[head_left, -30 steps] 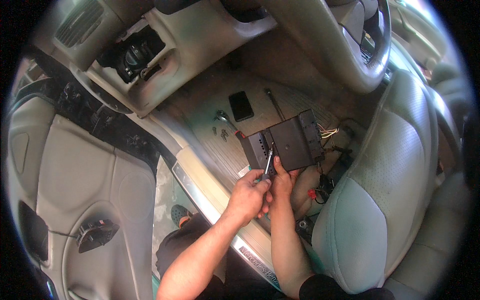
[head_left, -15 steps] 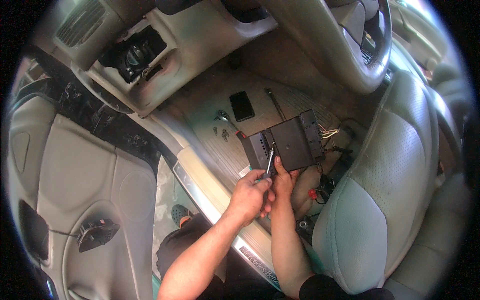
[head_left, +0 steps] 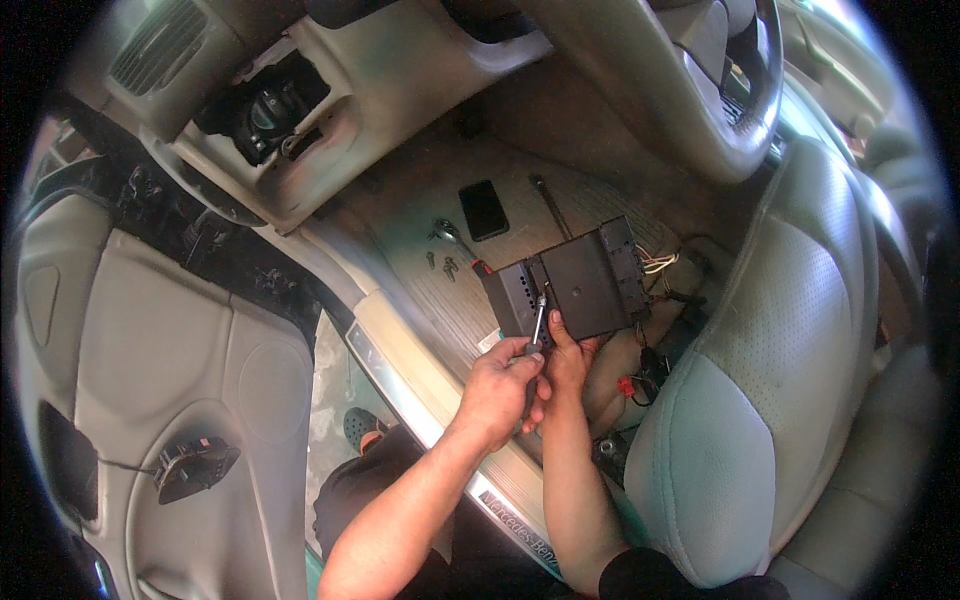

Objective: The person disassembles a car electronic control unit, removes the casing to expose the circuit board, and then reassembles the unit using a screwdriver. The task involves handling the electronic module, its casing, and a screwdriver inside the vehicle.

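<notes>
My left hand (head_left: 497, 388) is closed, thumb and fingers around the dark handle of a screwdriver (head_left: 540, 322). Its silver shaft points away from me, and the tip meets a black box-shaped electronic module (head_left: 580, 285) near a row of small holes. Whether the tip sits in a screw cannot be made out. My right hand (head_left: 567, 365) grips the module's near edge, thumb on top and the other fingers partly hidden under it. Connectors and pale wires (head_left: 657, 264) run from the module's right end.
On the ribbed floor mat lie a phone (head_left: 484, 210), a ratchet (head_left: 459, 243), several small screws (head_left: 449, 268) and a metal bar (head_left: 550, 207). A car seat (head_left: 740, 370) stands right, a steering wheel (head_left: 745, 165) above. Left is the open door (head_left: 200, 370), with a switch unit (head_left: 197, 468) hanging.
Both hands and the module stay nearly in place. The screwdriver has shifted very slightly in my left fingers, and more of its handle shows below my thumb.
</notes>
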`<state>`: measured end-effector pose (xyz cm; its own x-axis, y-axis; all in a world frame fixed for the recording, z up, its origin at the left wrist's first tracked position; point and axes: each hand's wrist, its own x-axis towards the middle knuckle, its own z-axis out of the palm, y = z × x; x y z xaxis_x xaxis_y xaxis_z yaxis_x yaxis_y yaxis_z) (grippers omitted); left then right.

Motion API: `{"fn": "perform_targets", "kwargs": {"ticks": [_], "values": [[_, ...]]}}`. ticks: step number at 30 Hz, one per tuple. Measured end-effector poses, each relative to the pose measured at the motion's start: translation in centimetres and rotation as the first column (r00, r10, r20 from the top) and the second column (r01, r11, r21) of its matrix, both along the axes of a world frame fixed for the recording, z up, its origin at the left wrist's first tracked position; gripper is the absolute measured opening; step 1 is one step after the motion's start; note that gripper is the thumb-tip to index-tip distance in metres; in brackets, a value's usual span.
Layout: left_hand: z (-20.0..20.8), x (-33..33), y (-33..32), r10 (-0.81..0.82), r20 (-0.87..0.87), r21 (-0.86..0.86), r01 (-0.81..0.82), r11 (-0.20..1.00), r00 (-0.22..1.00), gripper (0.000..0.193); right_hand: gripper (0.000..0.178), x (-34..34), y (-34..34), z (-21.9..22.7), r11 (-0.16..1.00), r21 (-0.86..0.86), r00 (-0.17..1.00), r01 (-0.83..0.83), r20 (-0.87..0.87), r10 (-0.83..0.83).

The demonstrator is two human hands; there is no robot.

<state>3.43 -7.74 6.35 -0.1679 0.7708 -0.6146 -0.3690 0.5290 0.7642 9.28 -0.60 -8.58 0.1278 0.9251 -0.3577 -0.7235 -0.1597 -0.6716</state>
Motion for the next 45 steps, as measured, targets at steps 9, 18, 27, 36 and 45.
{"fn": "perform_targets", "kwargs": {"ticks": [9,18,27,36,45], "values": [[0.4,-0.3,0.1,-0.039,-0.056,-0.004,0.039,0.999,0.998,0.029,0.046,0.0,-0.1,0.2,1.000,-0.016,1.000,-0.008,-0.019,0.008],[0.8,-0.5,0.1,-0.051,-0.064,-0.017,0.050,0.999,0.997,0.031,0.051,-0.2,-0.2,0.2,1.000,0.016,0.997,-0.007,-0.073,0.009],[0.8,-0.6,0.1,-0.057,-0.057,-0.022,0.056,0.998,0.997,0.030,0.053,-0.1,-0.1,0.0,1.000,0.001,0.998,-0.023,-0.056,0.023],[0.5,-0.6,0.3,-0.044,-0.043,-0.017,0.043,0.999,0.998,0.028,0.049,-0.2,-0.1,-0.3,1.000,-0.006,0.998,-0.014,-0.057,0.013],[1.4,-1.1,0.8,-0.112,-0.043,-0.067,0.109,0.992,0.993,0.028,0.051,-0.1,-0.2,0.6,0.999,-0.041,0.998,-0.029,-0.057,0.027]]}}
